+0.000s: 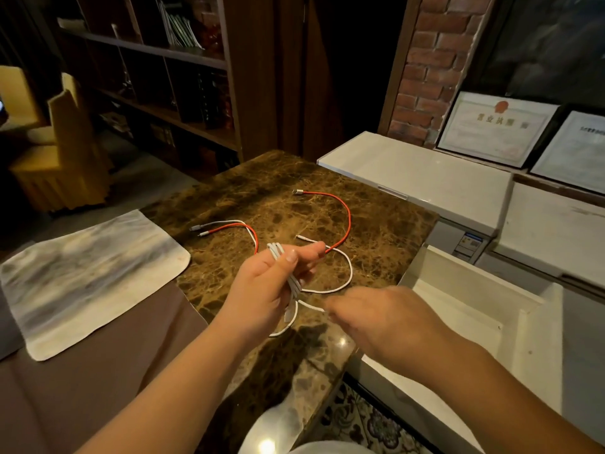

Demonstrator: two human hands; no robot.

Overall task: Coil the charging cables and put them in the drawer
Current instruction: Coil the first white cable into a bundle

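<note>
1. A brown veined marble countertop [376, 224] fills the middle of the view; a grey-white cloth mat [82, 283] lies on a brown surface at 9 o'clock of it.
2. Dark wooden shelves [157, 77] stand at 11 o'clock, a red brick pillar [435, 60] at 1 o'clock, and 2 framed certificates [497, 129] lean behind white cabinet tops [419, 172].
3. An open white drawer [474, 309] sits just beside the countertop's edge at 3 o'clock.
4. The left hand [262, 290] is clamped on a bundle of white charging cable [288, 273], thumb pressed over the loops; the bundle's long axis runs roughly 12 to 6 o'clock, above the counter.
5. The cable's free length curves out toward 3 o'clock and back, its plug end lying on the marble pointing to 10 o'clock.
6. The right hand [386, 326], blurred, has its fingertips pinched together on the white strand at 4 o'clock of the bundle.
7. A red charging cable [347, 217] lies on the marble in an arc, 1 plug at 12 o'clock, the other at 9 o'clock beside a grey plug.
</note>
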